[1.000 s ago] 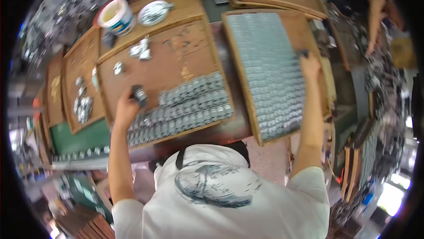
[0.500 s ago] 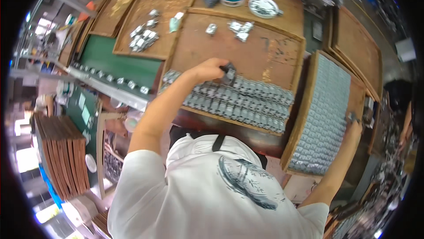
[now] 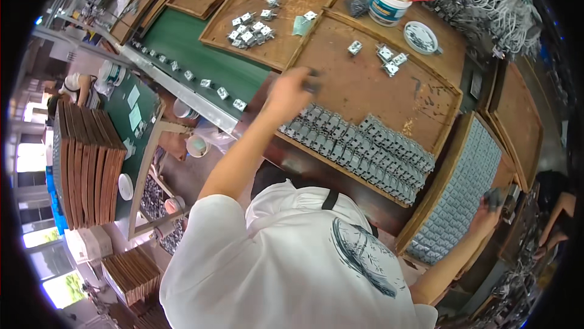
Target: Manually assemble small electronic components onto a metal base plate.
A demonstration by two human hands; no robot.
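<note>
Over the left end of a wooden tray (image 3: 453, 127), my left hand (image 3: 289, 93) is closed round a small dark grey part (image 3: 312, 81), smeared by motion. Just below it, rows of small grey metal parts (image 3: 359, 149) lie packed along the tray's near side. At the right, my right hand (image 3: 483, 218) grips a small grey metal part (image 3: 493, 197) between thumb and fingers. That hand is by the right edge of a block of flat grey pieces (image 3: 465, 189), set closely in a second wooden tray (image 3: 420, 224). My fingers partly hide both held parts.
Loose silver parts (image 3: 389, 61) sit at the main tray's far side, and more (image 3: 250, 32) in another tray. Behind are a white bucket (image 3: 389, 1) and a round white lid (image 3: 421, 38) with small pieces. A green conveyor belt (image 3: 201, 55) carries spaced parts. A co-worker's arm (image 3: 556, 219) shows at far right.
My view has turned, shifting the benches within the picture. My left hand has moved left along the packed rows with its dark part. The right hand's grey part now shows more plainly.
</note>
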